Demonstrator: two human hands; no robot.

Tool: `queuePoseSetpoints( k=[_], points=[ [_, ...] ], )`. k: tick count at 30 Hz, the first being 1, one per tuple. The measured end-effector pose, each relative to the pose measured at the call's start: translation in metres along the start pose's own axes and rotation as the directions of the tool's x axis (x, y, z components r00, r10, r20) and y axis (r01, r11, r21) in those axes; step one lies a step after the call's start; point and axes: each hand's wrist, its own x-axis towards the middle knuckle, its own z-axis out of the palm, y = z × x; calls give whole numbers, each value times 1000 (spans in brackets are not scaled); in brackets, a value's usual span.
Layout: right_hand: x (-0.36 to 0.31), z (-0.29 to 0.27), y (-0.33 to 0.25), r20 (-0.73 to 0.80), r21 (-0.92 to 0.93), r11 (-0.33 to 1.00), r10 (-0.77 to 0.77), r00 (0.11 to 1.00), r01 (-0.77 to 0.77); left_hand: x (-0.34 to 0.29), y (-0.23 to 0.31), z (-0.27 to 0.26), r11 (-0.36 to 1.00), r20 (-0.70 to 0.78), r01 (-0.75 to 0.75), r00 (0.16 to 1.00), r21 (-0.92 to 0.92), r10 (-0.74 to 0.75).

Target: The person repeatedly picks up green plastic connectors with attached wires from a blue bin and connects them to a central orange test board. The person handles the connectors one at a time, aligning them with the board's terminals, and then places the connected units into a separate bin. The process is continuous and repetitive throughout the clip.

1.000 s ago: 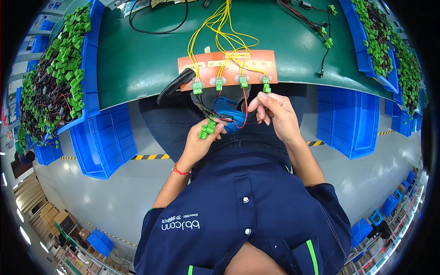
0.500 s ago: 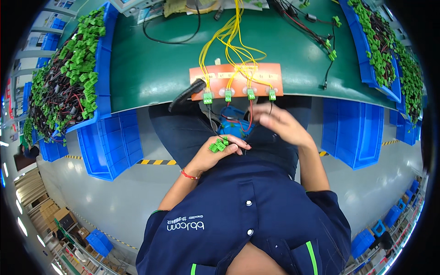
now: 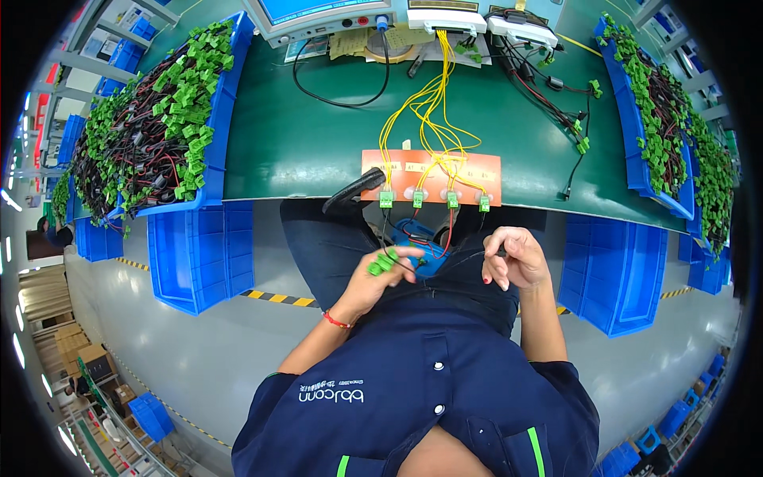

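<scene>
My left hand (image 3: 367,288) is held over my lap, loosely closed around the wires of several green terminal connectors (image 3: 383,262), which sit on top of it by the thumb. To the right, my right hand (image 3: 518,261) is raised with bent fingers, pinching a small black part (image 3: 501,250) of a cable. A thin dark wire (image 3: 467,257) stretches from it toward the left hand. Above both hands, an orange board (image 3: 433,168) lies at the bench edge, with green connectors (image 3: 452,199) along its front and yellow wires (image 3: 429,103) running back from it.
Blue bins (image 3: 218,119) heaped with green-ended cables stand at both bench ends. Blue crates (image 3: 199,262) sit below on each side. A thick black handle-like piece (image 3: 350,192) overhangs the bench edge. At the back stands an instrument (image 3: 326,24) with a screen; loose cables (image 3: 548,107) lie to its right.
My right hand has moved down and right from the board's connectors, and its fingers have bent into a pinch. My left hand has its fingers raised more. The view has tilted to show more bench.
</scene>
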Motion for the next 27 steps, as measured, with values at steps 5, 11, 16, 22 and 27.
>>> queuePoseSetpoints(
  k=[5, 11, 16, 22, 27],
  points=[
    [0, -3, 3, 16, 82, 993, -82, 996, 81, 1, 5, -17, 940, -406, -317, 880, -121, 245],
    [2, 0, -2, -83, -39, 997, -74, 994, 71, 26, 26, 10, 931, -239, -349, 900, 105, 365],
    [0, -5, -15, -345, -687, 717, -175, 922, -121, 35, 42, 27, 960, -108, -236, 969, -154, 221],
    [27, 29, 21, -245, -631, 776, -203, 948, 3, 33, 47, 32, 933, -51, -112, 994, -343, 101],
    [38, 39, 27, -285, -325, 934, 51, 957, -146, 30, 48, 32, 928, -41, -106, 994, -357, 97]
  ],
)
